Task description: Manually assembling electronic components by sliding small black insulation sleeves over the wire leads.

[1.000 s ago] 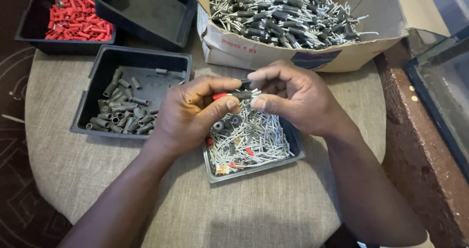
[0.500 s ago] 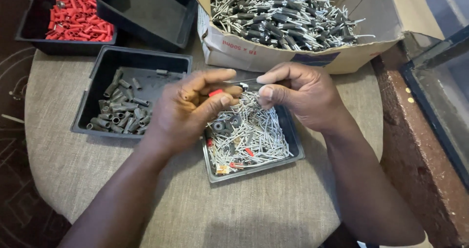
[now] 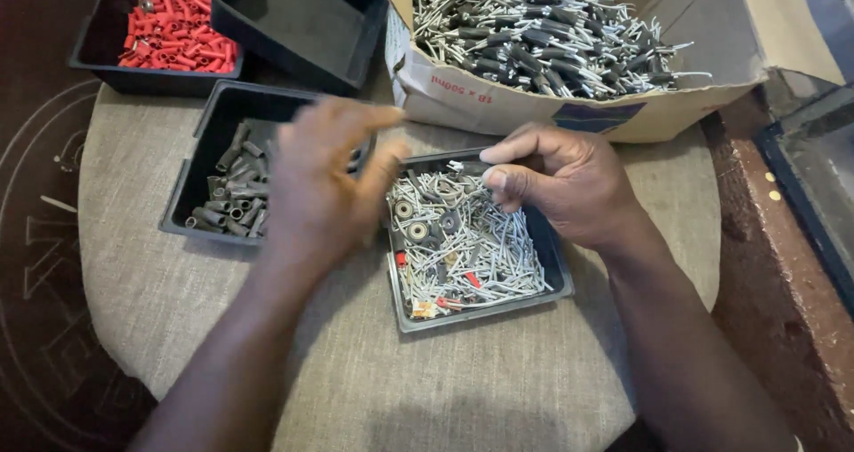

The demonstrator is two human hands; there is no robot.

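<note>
My left hand hangs blurred between two trays, fingers stretched out and thumb apart; whether it holds anything I cannot tell. Beneath and left of it is a black tray with grey sleeves. My right hand rests over the far edge of a black tray full of metal pins, washers and a few red bits. Its thumb and forefinger pinch a small metal pin that barely shows.
A cardboard box heaped with grey-sleeved pins stands at the back. A tray of red sleeves and a bare black tray sit back left. All rest on a round cloth-covered table. A dark bin stands to the right.
The hands were together pulling a red-sleeved piece apart. They have now separated: the left hand swung left toward the grey-sleeve tray, and the right hand stayed over the pin tray.
</note>
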